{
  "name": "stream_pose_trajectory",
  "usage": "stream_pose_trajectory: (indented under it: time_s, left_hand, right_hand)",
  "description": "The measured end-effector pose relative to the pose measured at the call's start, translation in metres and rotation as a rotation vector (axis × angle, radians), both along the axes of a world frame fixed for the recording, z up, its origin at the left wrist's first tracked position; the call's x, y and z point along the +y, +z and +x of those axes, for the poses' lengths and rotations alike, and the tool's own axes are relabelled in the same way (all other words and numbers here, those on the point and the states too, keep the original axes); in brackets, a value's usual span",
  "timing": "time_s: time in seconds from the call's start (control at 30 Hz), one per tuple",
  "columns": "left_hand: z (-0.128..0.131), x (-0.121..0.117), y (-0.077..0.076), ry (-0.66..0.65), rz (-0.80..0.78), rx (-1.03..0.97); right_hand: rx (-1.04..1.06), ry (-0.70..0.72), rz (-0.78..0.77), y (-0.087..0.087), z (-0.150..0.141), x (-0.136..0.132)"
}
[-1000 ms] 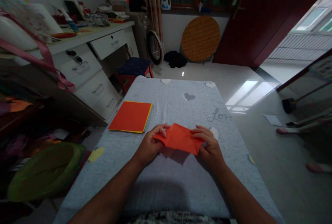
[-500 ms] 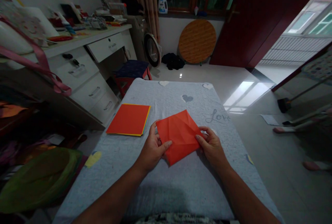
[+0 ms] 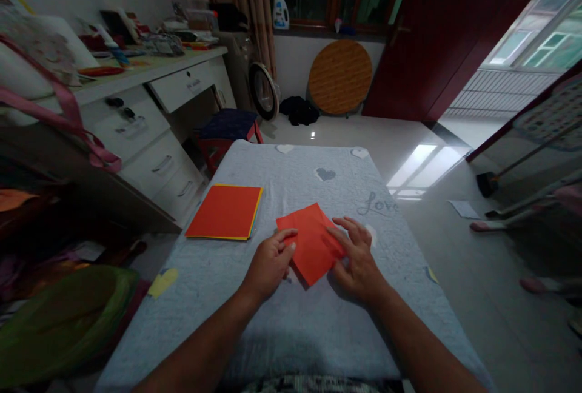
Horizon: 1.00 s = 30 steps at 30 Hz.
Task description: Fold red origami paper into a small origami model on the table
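Note:
A creased orange paper square lies flat on the grey heart-print cloth of the table, turned like a diamond. My left hand rests at its left edge, fingers loosely curled and the fingertips touching the paper. My right hand lies open with fingers spread, pressing down on the paper's right side. A stack of coloured paper sheets with an orange one on top sits to the left of my hands.
A white desk with drawers stands at the left, cluttered on top. A red stool is beyond the table's far left corner. A round wooden tabletop leans on the far wall. A green bag lies lower left.
The orange paper, held folded between both hands a second ago, was opened out, then laid flat on the cloth. My right hand now presses on it with open fingers.

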<state>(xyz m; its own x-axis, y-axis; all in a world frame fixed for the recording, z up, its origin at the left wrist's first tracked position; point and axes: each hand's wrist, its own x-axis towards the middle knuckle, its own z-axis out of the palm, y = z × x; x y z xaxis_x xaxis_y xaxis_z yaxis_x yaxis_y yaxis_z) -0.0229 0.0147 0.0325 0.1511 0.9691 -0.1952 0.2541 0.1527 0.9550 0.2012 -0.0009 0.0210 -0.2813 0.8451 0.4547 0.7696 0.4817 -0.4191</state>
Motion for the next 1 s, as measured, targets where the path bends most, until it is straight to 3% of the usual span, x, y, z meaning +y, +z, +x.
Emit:
stream_pose_trajectory:
  time_s: [0.1,0.3,0.37,0.5,0.6,0.7,0.8,1.0]
  left_hand:
    - [0.001,0.003,0.000,0.049,-0.123,-0.201]
    - [-0.001,0.000,0.000,0.003,-0.196,-0.303]
    - [-0.004,-0.002,-0.001,0.021,-0.052,-0.170]
    - [-0.010,-0.004,-0.007,0.106,0.481,0.316]
    - [-0.013,-0.003,-0.013,-0.026,0.685,0.550]
    - [-0.014,-0.001,-0.017,-0.258,0.713,0.625]
    - [-0.015,0.000,-0.019,-0.372,0.698,0.598]
    - [-0.019,0.000,-0.018,-0.282,0.640,0.482]
  right_hand:
    - [-0.128,0.136,-0.050,0.004,-0.006,-0.007]
    - [-0.198,0.107,-0.076,-0.010,-0.003,-0.001]
    - [-0.203,0.106,-0.111,-0.014,-0.001,0.001]
    - [-0.220,0.117,-0.204,-0.012,-0.002,0.001]
    - [-0.219,0.124,-0.234,-0.009,-0.004,0.001]
    - [-0.206,0.141,-0.228,-0.008,-0.004,0.001]
    - [-0.180,0.172,-0.201,-0.009,-0.002,0.001]
    - [-0.046,0.172,-0.121,-0.011,0.003,0.002]
